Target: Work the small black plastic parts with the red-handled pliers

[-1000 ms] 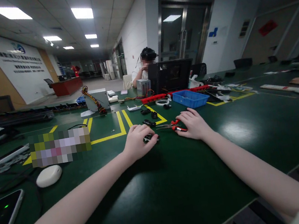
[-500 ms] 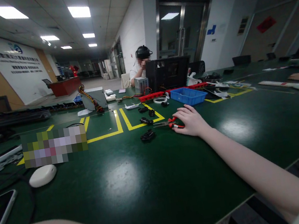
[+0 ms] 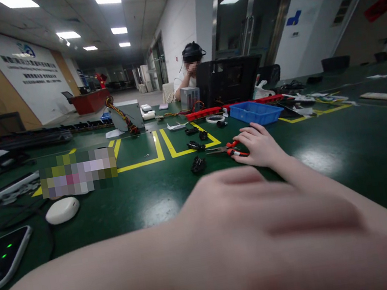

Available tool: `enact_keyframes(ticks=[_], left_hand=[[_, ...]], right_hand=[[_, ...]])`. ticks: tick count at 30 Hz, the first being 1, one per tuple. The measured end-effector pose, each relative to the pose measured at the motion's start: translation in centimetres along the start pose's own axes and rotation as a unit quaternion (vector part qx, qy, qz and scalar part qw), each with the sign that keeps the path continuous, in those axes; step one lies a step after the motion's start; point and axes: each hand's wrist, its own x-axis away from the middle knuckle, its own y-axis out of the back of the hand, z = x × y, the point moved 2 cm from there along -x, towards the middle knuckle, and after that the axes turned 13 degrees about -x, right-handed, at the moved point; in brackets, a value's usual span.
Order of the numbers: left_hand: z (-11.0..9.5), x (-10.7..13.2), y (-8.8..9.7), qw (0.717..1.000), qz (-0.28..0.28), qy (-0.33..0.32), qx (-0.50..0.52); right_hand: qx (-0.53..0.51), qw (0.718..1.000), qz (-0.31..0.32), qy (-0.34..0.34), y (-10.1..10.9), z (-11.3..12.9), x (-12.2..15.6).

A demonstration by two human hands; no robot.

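My right hand [image 3: 260, 143] rests on the table around the handles of red-and-black pliers [image 3: 239, 152], thumb on the near side and fingers on the far side. The thin metal jaws point left. Several small black parts [image 3: 198, 164], perhaps bundled cables, lie just left of the jaws. Large and blurred in the foreground, my left hand [image 3: 251, 224] reaches across to the right, its back towards me. Motion smears its fingers, and the palm side is hidden.
Behind my right hand stands a blue tray [image 3: 257, 113]. Further back are a black computer case [image 3: 225, 80], a power supply with coloured wires [image 3: 127, 116] and a seated person [image 3: 185, 77]. At left lie a white rounded case [image 3: 62, 210] and a black device with green lights [image 3: 5, 260].
My left hand has come into view, sweeping across the foreground from the left. The whole view has shifted slightly, while my right hand stays at the pliers.
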Motion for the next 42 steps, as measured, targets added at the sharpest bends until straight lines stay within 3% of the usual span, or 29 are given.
enact_keyframes(ticks=[2,6,8,10,18,31,42], left_hand=[[3.4,-0.3,-1.5,0.999,0.014,0.034,-0.013],[12.0,2.9,-6.5,0.958,0.107,0.224,-0.144],[14.8,5.2,-8.6,0.927,0.159,0.288,-0.183],[16.0,6.7,-10.0,0.913,0.192,0.305,-0.191],[16.6,7.7,-11.3,0.918,0.219,0.294,-0.15],[18.5,8.9,-11.6,0.884,0.194,0.401,-0.142],[17.9,8.3,-11.5,0.898,0.223,0.362,-0.113]], right_hand=[[0.004,1.0,0.003,0.004,0.1,0.1,-0.1],[-0.001,1.0,0.001,0.001,0.2,0.3,-0.1],[-0.005,1.0,0.0,-0.002,0.2,0.3,-0.1],[-0.003,1.0,0.001,-0.002,0.2,0.2,-0.1],[-0.005,1.0,0.01,0.012,0.3,0.1,-0.3],[-0.015,1.0,0.009,0.011,0.3,-0.1,-0.2],[-0.064,0.997,0.001,0.041,0.4,0.1,-0.4]])
